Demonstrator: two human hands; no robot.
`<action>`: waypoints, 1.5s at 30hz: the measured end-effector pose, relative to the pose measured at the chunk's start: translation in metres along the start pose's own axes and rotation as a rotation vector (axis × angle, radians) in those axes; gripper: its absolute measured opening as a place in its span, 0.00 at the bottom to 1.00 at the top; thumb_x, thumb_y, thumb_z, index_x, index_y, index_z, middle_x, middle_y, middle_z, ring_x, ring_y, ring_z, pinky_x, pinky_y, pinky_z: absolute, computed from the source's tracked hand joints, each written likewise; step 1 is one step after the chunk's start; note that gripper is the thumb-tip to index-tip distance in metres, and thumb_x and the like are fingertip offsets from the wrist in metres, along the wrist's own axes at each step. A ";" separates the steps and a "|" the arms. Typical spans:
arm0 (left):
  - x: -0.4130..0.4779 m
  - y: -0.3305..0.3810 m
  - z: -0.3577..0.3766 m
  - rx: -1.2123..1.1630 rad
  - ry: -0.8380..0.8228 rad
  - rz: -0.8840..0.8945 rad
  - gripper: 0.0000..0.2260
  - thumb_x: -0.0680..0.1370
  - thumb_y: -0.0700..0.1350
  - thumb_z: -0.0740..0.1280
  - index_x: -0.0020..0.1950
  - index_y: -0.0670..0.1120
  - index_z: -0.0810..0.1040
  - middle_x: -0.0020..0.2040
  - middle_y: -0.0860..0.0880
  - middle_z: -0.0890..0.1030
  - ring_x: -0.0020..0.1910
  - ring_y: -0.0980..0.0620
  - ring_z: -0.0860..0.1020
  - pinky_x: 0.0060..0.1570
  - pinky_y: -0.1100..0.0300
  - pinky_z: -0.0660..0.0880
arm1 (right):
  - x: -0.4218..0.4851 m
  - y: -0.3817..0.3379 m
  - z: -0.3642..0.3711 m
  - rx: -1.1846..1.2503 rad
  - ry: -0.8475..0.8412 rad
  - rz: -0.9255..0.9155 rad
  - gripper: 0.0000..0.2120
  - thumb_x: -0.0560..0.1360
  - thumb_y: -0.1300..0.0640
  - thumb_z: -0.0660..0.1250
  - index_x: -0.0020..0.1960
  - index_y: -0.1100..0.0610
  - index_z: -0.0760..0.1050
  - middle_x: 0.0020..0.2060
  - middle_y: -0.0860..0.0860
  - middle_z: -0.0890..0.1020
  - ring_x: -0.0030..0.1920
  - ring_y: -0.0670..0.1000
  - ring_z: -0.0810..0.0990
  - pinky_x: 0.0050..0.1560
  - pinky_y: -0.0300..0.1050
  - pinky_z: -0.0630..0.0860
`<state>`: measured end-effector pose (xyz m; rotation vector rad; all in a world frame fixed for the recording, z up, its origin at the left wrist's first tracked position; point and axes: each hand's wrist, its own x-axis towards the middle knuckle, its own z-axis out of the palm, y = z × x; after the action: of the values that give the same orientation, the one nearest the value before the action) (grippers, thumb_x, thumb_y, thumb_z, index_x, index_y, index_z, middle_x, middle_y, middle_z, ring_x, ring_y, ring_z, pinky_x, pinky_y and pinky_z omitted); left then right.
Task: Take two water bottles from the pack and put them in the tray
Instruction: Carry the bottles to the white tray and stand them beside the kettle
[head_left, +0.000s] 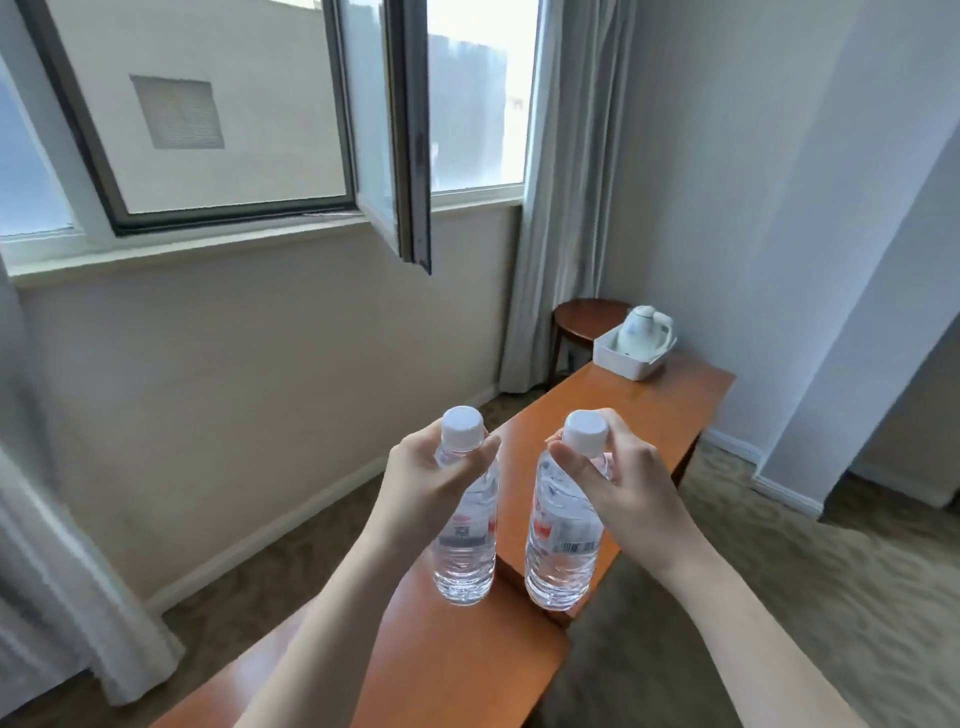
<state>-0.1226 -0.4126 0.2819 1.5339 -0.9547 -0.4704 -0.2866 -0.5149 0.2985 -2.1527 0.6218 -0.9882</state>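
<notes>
I hold two clear plastic water bottles with white caps, upright, above the near part of a long wooden table (649, 410). My left hand (431, 478) grips the neck of the left bottle (465, 551). The right bottle (563, 556) hangs from my right hand (618, 483), which pinches it just under the cap. A white tray (631, 358) stands at the table's far end, well beyond both bottles, with a white kettle (641, 330) in it. The pack is not in view.
A small round wooden side table (584, 314) stands behind the tray by grey curtains (566, 182). An open window pane (410, 156) juts into the room above the left side. Carpet (831, 561) lies to the right of the table.
</notes>
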 end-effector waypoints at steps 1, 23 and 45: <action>0.009 0.008 0.024 -0.004 -0.022 0.010 0.17 0.68 0.58 0.70 0.42 0.44 0.79 0.41 0.42 0.83 0.38 0.51 0.81 0.46 0.43 0.80 | 0.003 0.011 -0.024 -0.020 0.012 0.005 0.19 0.70 0.41 0.63 0.48 0.57 0.72 0.42 0.53 0.82 0.43 0.51 0.81 0.42 0.39 0.76; 0.179 0.103 0.478 -0.036 -0.590 0.316 0.16 0.74 0.55 0.67 0.44 0.41 0.80 0.42 0.44 0.85 0.44 0.46 0.83 0.48 0.46 0.80 | 0.037 0.222 -0.386 -0.302 0.474 0.221 0.14 0.70 0.39 0.62 0.43 0.49 0.70 0.32 0.42 0.77 0.30 0.36 0.75 0.31 0.25 0.69; 0.453 0.067 0.764 -0.009 -0.642 0.303 0.11 0.75 0.50 0.68 0.43 0.42 0.80 0.40 0.45 0.84 0.39 0.50 0.82 0.42 0.54 0.78 | 0.258 0.511 -0.577 -0.327 0.399 0.281 0.15 0.69 0.37 0.62 0.42 0.49 0.70 0.30 0.40 0.77 0.30 0.36 0.73 0.32 0.25 0.68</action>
<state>-0.4581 -1.2380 0.2860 1.2097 -1.6462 -0.7650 -0.6584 -1.2381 0.3168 -2.0677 1.3189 -1.2324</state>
